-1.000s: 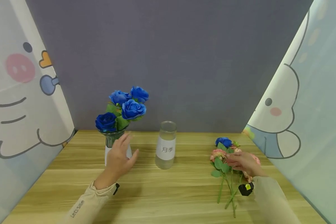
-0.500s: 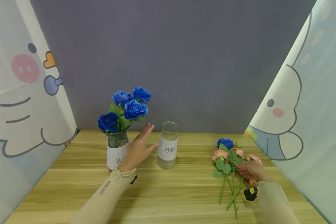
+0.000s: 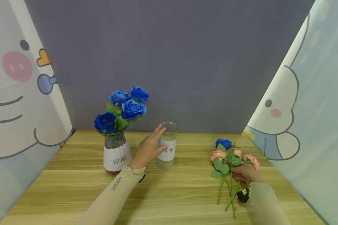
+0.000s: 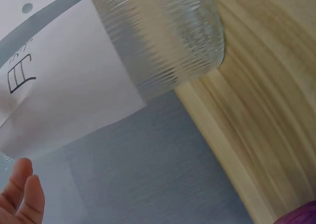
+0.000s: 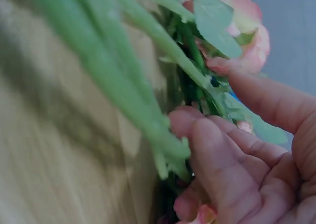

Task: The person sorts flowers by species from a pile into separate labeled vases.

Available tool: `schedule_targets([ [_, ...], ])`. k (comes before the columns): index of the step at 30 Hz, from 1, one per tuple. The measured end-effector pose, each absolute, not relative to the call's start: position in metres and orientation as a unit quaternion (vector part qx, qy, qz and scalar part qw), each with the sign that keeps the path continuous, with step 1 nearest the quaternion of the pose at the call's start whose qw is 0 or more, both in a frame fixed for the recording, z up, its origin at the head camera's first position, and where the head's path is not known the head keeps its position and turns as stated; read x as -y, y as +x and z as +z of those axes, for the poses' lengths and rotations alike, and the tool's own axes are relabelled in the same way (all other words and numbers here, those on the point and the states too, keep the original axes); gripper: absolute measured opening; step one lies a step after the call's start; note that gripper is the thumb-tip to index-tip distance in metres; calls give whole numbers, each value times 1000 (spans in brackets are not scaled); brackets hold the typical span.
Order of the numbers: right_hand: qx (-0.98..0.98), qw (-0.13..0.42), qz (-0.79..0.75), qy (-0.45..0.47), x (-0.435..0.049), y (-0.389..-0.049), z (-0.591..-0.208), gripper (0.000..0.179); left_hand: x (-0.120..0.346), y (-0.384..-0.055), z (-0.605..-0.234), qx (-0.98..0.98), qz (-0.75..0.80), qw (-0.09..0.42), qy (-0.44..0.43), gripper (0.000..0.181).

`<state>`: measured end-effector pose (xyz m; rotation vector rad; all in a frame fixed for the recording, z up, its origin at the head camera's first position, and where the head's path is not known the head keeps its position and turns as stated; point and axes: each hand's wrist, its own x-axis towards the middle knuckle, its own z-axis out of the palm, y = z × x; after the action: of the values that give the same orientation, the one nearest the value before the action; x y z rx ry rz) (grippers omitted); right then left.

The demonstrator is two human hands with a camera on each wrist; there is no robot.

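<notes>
My left hand point(image 3: 147, 151) is beside a clear glass vase point(image 3: 165, 164) with a white paper label, its fingers extended and thumb spread. In the left wrist view the ribbed base of that glass vase point(image 4: 168, 41) shows, with fingertips point(image 4: 32, 199) near its label; contact cannot be told. At the right, my right hand point(image 3: 246, 173) is among loose flower stems point(image 3: 232, 193), under pink flowers point(image 3: 218, 154) and a blue rose point(image 3: 223, 143). The right wrist view has its thumb point(image 5: 276, 103) apart from the bent fingers, with green stems point(image 5: 113, 76) beside them.
Left of the clear vase stands a labelled glass vase point(image 3: 115, 142) bearing several blue roses point(image 3: 133, 109). A dark grey panel point(image 3: 169, 62) rises behind the wooden table point(image 3: 186, 193), and printed cartoon cloths flank both sides.
My left hand has moved right, from the vase of blue roses to the clear vase. The right hand has shifted from the pink blossoms down toward the stems.
</notes>
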<state>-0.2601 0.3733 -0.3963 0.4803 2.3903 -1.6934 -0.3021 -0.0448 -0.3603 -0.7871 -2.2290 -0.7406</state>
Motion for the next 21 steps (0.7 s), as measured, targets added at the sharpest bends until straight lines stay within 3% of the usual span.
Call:
schedule_targets([
  [10,-825,82,-532,171,-361,-270,-401,7,44,-308,-371,839,-287,353,-299,83],
  [21,-766,59,-618,168,-357,-261,-401,20,41,-312,-374,830,-325,332,-309,81],
])
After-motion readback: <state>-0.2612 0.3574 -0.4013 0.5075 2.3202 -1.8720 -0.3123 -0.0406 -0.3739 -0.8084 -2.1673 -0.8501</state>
